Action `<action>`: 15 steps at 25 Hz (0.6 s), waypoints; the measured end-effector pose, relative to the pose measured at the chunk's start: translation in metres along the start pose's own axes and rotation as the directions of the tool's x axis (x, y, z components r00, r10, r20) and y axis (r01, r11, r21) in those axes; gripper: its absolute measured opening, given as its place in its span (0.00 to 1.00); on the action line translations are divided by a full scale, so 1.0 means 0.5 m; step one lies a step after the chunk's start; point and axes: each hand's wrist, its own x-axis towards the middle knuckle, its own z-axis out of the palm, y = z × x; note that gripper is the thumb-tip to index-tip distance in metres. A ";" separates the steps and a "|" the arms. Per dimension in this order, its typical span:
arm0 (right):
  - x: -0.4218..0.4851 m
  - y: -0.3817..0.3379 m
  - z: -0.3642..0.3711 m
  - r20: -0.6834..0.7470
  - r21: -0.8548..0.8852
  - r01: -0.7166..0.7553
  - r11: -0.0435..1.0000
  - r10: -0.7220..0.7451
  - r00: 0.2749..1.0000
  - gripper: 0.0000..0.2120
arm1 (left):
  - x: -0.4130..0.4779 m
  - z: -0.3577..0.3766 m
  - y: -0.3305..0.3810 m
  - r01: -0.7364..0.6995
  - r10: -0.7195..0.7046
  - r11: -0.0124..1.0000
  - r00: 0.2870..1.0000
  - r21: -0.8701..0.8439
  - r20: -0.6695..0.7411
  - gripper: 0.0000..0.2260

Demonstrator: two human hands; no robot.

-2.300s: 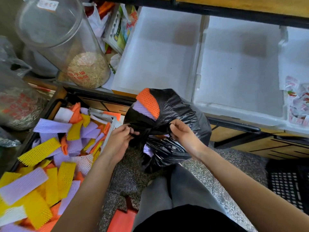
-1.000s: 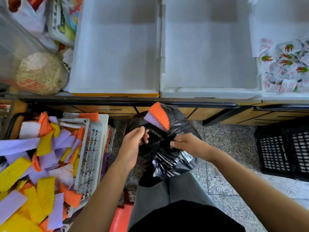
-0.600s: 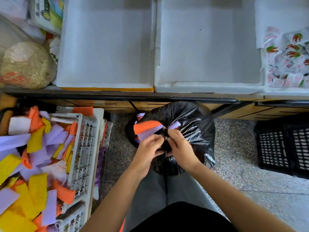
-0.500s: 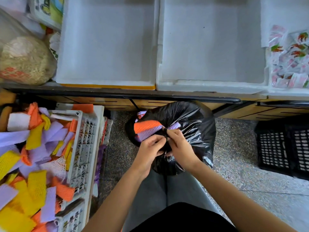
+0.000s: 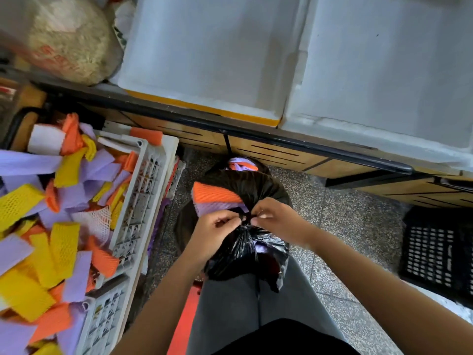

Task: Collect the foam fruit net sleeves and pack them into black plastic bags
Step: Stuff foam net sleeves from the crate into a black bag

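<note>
Sits with a black bag [image 5: 243,252] propped against the knees, above the near part of a speckled floor [image 5: 345,213]. Pinches its gathered neck from both sides. Grips with the left hand [image 5: 215,226], fingers curled, thumb and forefinger tight on the twisted plastic. Grips with the right hand [image 5: 276,219] curled the same way, fingertips on the same bunch of plastic. Holds the two hands almost touching over the bag's top.

Shows an orange sleeve [image 5: 215,193] and a purple sleeve [image 5: 217,207] poking out of the bag on its left side, just beyond the left knuckles. Cannot tell whether the purple-and-orange tuft [image 5: 242,163] at the bag's far edge belongs to this bag or to another.

Has at the floor's left edge a white crate [image 5: 143,201] heaped with loose sleeves [image 5: 51,226] in yellow, purple, orange and white, some draped over its rim. Has at the floor's right edge a black crate [image 5: 435,252]. Faces a shelf [image 5: 281,140] along the floor's far edge, bearing two foam boxes [image 5: 212,52] side by side at its front edge and a clear jar [image 5: 69,39] of grain towards its left end. Rests on a red stool [image 5: 183,321], glimpsed beside the left leg.
</note>
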 end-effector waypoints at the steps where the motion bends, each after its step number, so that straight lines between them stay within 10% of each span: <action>1: 0.005 -0.004 0.003 0.005 0.041 -0.005 0.999 0.004 1.000 0.04 | 0.002 -0.021 -0.005 -0.009 0.009 0.999 1.000 0.034 -0.009 0.08; 5: 0.026 -0.020 0.026 0.025 0.239 -0.052 0.970 0.048 0.999 0.05 | 0.010 -0.070 -0.047 0.029 -0.010 0.987 0.993 0.156 -0.121 0.09; 9: 0.060 -0.034 0.053 -0.153 0.060 -0.057 0.997 0.065 0.986 0.14 | 0.019 -0.065 -0.050 -0.093 0.163 0.956 0.957 0.278 -0.239 0.13; 15: 0.078 -0.055 0.049 -0.249 -0.177 0.187 0.966 -0.227 0.941 0.14 | 0.080 -0.122 0.004 -0.006 -0.106 0.963 0.912 -0.271 -0.397 0.18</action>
